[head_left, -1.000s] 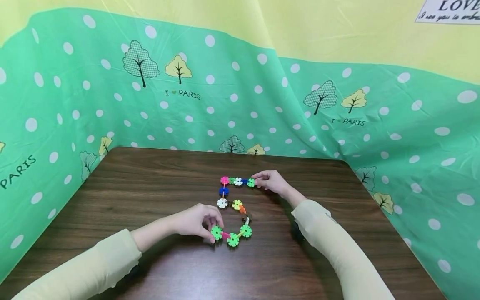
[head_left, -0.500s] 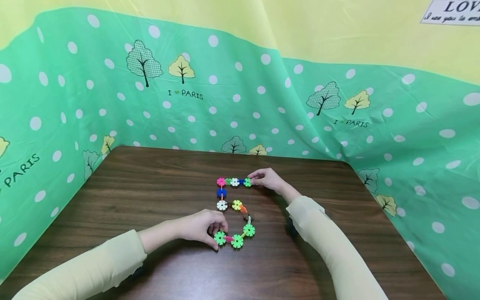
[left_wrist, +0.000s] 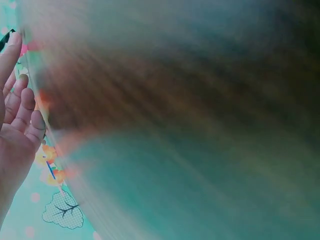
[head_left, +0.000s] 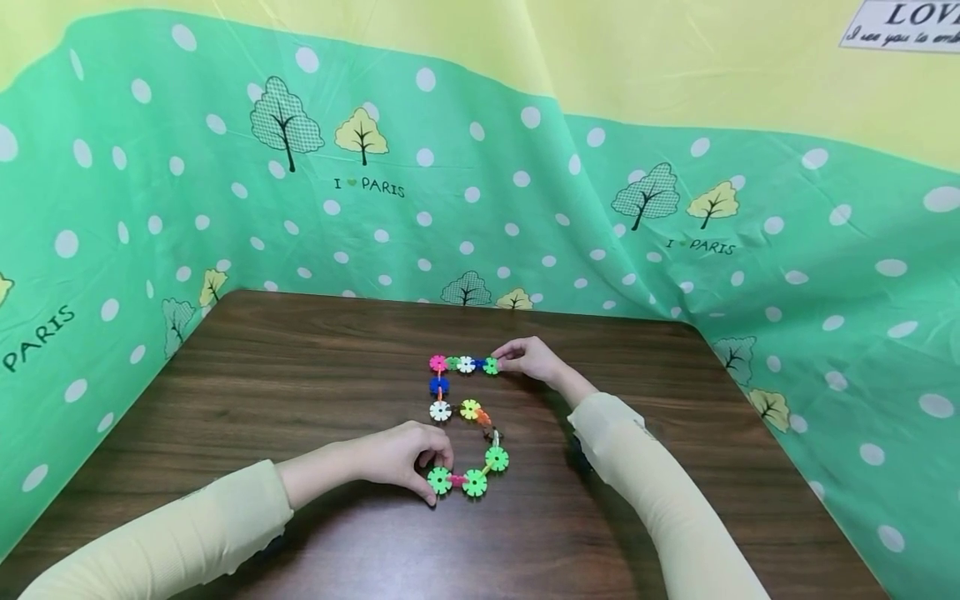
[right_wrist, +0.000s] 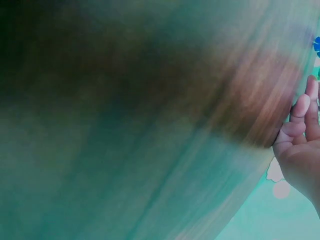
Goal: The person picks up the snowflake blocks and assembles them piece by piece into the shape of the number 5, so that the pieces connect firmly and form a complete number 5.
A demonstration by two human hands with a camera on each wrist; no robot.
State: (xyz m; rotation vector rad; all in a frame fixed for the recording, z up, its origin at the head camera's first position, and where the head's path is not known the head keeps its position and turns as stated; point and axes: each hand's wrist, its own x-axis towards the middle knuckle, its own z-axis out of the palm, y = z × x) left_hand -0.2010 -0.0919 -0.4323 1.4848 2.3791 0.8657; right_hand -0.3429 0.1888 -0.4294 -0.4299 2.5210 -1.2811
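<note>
A chain of interlocking snowflake discs (head_left: 474, 483) lies on the table in the outline of a figure 5. At its lower left end, my left hand (head_left: 405, 456) pinches a green snowflake disc (head_left: 439, 480) between thumb and fingers. My right hand (head_left: 536, 361) pinches the green disc (head_left: 491, 366) that ends the top row. A pink disc (head_left: 438, 363) forms the upper left corner, with a blue disc (head_left: 438, 386) and a white disc (head_left: 440, 411) below it. A yellow disc (head_left: 470, 409) begins the lower curve. Both wrist views mostly show blurred table, with each hand at the edge.
The dark wooden table (head_left: 315, 358) reaches back to a green and yellow dotted curtain (head_left: 465, 208) that hangs round its far side and flanks. A white printed label (head_left: 903, 27) shows at the upper right.
The top row has shifted a little left along with my right hand. The lower left end has come slightly right and nearer to me with my left hand.
</note>
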